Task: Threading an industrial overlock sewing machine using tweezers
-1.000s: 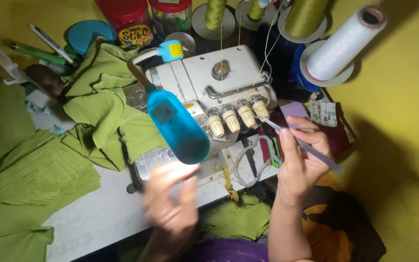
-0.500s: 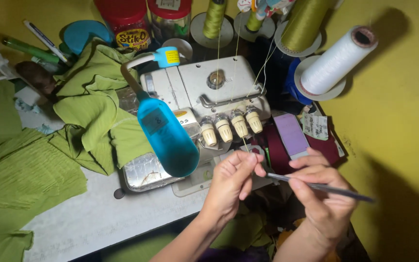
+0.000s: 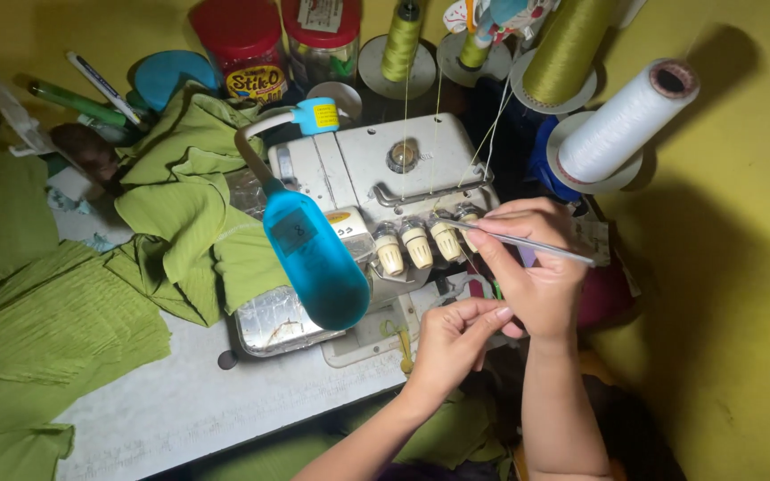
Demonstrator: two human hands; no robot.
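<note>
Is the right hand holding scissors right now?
No, the right hand grips thin metal tweezers pointed at the tension dials of the white sewing machine.

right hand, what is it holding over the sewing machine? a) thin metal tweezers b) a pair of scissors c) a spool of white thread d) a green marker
a: the right hand pinches thin metal tweezers whose tips reach toward the tension dials on the sewing machine, while the left hand sits just below it at the machine's front.
</note>
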